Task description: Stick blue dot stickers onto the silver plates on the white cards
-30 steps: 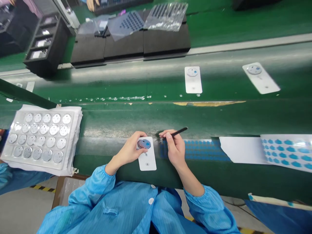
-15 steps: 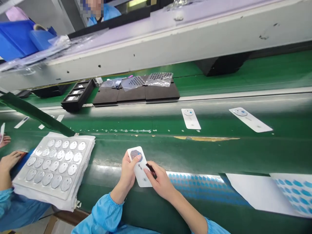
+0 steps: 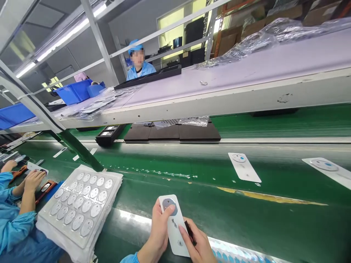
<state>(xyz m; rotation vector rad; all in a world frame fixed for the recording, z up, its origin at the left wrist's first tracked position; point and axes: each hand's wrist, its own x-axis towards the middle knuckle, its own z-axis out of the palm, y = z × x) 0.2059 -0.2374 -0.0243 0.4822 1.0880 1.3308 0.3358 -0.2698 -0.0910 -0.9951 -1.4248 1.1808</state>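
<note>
A white rounded panel (image 3: 178, 237) with a grey round disc (image 3: 170, 206) near its top and dark markings below is tilted up in front of me. My left hand (image 3: 159, 226) is closed round its left edge, the thumb lying on the disc. At the lower right edge, my right hand (image 3: 199, 244) has its thumb against the panel's face. A small black piece (image 3: 190, 232) sits in the right-hand fingers, mostly hidden. Beyond, two similar white panels, one nearer (image 3: 244, 167) and one farther right (image 3: 333, 171), lie on the green surface, each with a disc and a blue dot.
Left of me a stack of clear trays (image 3: 79, 204) holds several round discs. A co-worker's hands (image 3: 34, 179) work farther left. Dark flat boards (image 3: 199, 132) lie below the white shelf (image 3: 214, 95). A green post (image 3: 80, 149) rises near the trays. A sheet of blue stickers (image 3: 233, 252) lies at lower right.
My view has tilted upward, so hands and panel appear lower in the picture. More of the shelf and the co-worker at left show. My grip on the panel looks much the same.
</note>
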